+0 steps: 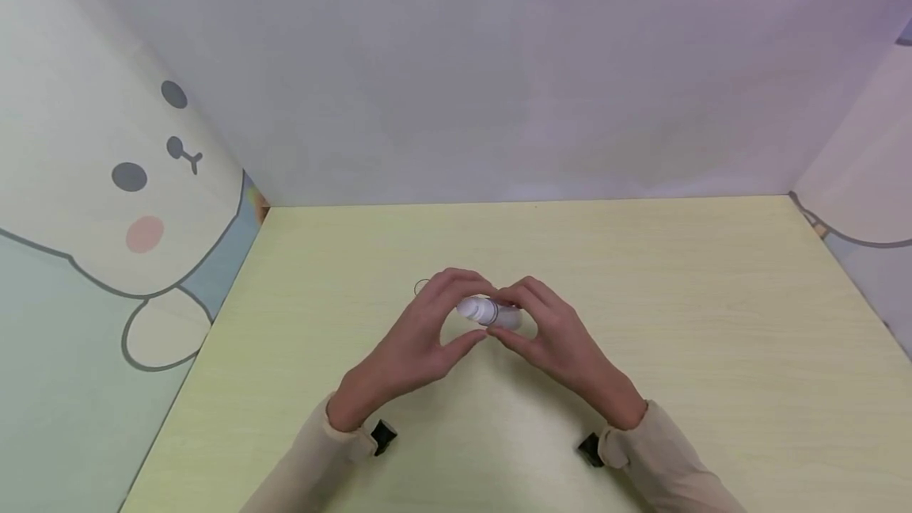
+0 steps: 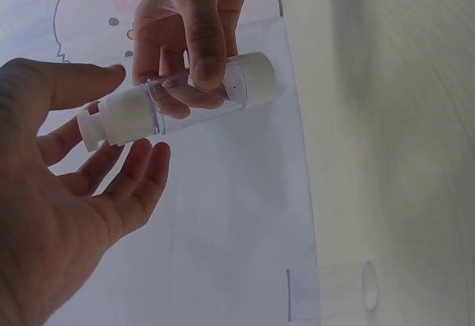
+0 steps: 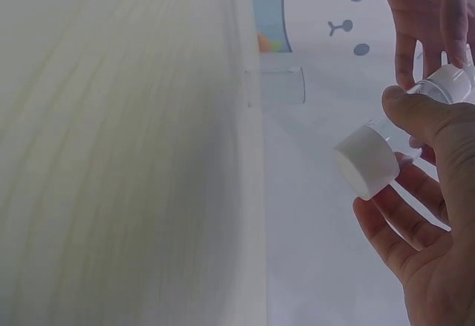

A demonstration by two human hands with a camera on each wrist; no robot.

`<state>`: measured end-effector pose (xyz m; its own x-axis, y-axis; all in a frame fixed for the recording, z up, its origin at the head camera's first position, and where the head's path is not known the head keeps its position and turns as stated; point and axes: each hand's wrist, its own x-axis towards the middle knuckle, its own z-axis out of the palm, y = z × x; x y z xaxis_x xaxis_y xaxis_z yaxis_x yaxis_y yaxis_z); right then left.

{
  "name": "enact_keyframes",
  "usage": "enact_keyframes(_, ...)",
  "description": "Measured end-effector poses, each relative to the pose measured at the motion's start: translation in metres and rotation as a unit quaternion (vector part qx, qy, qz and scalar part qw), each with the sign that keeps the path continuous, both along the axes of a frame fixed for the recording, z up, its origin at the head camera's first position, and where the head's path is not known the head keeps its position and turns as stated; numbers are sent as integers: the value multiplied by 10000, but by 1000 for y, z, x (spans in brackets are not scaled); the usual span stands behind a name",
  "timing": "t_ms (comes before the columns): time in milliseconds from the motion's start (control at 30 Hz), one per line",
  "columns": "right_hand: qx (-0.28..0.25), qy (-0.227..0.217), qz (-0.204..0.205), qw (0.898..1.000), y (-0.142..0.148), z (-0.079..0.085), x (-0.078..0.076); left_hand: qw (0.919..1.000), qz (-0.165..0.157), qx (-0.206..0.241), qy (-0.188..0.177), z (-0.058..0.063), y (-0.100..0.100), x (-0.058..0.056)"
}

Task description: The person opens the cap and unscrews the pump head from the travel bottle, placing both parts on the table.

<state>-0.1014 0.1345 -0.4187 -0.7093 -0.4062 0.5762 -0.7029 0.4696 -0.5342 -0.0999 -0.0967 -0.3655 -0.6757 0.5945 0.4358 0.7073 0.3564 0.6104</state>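
A clear pump bottle (image 2: 194,103) with a white pump head (image 2: 122,118) and a white base (image 3: 365,164) is held tilted above the table. My right hand (image 1: 559,331) grips its clear body, thumb on one side and fingers on the other. My left hand (image 1: 420,331) curves around the white pump head, its fingers along one side and its thumb close to the other. Whether the left thumb presses on it is hard to tell. A clear cylindrical cap (image 2: 334,292) lies on the table, mostly hidden behind the left hand in the head view.
The light wooden table (image 1: 677,299) meets a pale wall (image 1: 499,85) at the back. Panels with cartoon prints (image 1: 164,204) stand at both sides. A small black device (image 1: 383,437) shows at the left cuff, and another black device (image 1: 590,450) at the right cuff.
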Motion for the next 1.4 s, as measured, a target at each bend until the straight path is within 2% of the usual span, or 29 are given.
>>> enact_keyframes(200,-10,30,13,10000,0,0,-1,9999,-143,40,2,1,-1,0)
enact_keyframes(767,-34,0,-22,10000,1,2,0,9991,295,-47,-301,4,-7,-4)
enact_keyframes(1000,-41,-103,9,9999,0,2,1,9989,312,-86,-348,1,-8,-5)
enact_keyframes(1267,-110,-134,68,9998,0,3,1,9942,-165,340,-1011,-1,-3,-3)
enact_keyframes(1400,-125,-147,84,9998,0,3,1,9898,-211,477,-1327,0,-4,-3)
